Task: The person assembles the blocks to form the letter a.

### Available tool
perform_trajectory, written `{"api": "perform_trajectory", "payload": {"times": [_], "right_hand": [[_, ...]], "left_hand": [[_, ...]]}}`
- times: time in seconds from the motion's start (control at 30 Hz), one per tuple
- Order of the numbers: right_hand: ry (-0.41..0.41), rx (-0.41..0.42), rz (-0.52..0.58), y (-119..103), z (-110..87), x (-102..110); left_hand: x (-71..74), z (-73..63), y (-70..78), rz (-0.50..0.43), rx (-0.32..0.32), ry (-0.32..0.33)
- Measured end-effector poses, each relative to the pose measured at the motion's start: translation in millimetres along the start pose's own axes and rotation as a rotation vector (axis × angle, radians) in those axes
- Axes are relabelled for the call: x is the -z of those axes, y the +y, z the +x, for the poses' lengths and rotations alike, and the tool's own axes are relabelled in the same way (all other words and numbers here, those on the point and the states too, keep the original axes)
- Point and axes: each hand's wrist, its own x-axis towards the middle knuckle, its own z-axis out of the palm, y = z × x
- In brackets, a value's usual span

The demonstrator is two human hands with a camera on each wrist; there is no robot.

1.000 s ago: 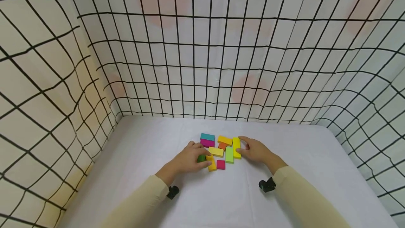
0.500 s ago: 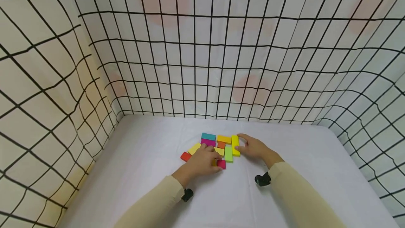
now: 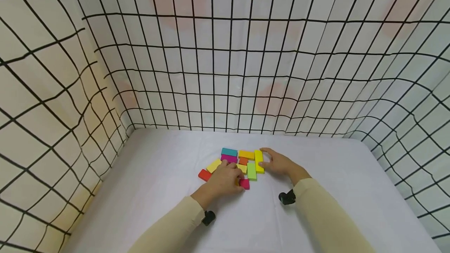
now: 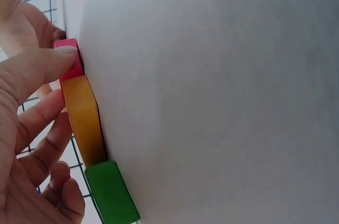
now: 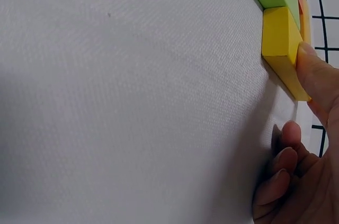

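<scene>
My left hand pinches a small pink block between thumb and index finger. In the left wrist view an orange block stands right beside it, followed by a dark green block; in the head view the hand hides most of these two. My right hand holds the long bright yellow block at the cluster's right side, thumb against its long side and index finger at its far end. The lime green block lies against the yellow one's left side.
Around them lie a teal block, a magenta block, a golden block, a small orange-red block, pale yellow blocks and a red block. Black netting hangs before the white walls.
My left hand has moved right, from over the orange and green blocks to the pink one, uncovering the red and a pale yellow block. The right hand stays at the yellow block.
</scene>
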Motion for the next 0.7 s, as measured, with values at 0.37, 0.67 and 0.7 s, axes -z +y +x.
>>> {"api": "perform_trajectory", "payload": {"times": [0.37,0.67,0.7], "right_hand": [[0.003,-0.011,-0.016,-1,-0.3,2],[0.008,0.016,-0.010,1,1.5,2],[0.006,0.022,-0.010,1,1.5,2]], "left_hand": [[-1.1,8.2,14.8,-0.064,-0.102,-0.009],[-8.6,28.8,30.6,-0.105,-0.100,0.005],[-9.5,31.2,31.7,-0.103,-0.092,0.005]]}}
